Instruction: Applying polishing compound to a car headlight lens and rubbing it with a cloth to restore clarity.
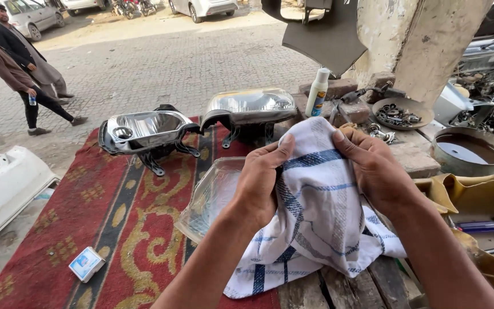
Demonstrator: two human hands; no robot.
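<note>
Both hands are closed on the white cloth with blue stripes (315,212), and I see it bunched up between them. On one side the left hand (261,183) pinches its edge with thumb and fingers curled tight; on the other the right hand (375,169) presses its thumb on top and wraps the fabric from the other side. From the hands the cloth hangs down to the wooden planks (355,289) (its lower part lies spread there). Just left of it, partly under the fabric, rests a clear headlight lens (210,197) on the red patterned rug (115,217). Further away stand two chrome headlight housings (144,130) (250,109), a white bottle (317,91), and a bowl of dark liquid (470,150).
</note>
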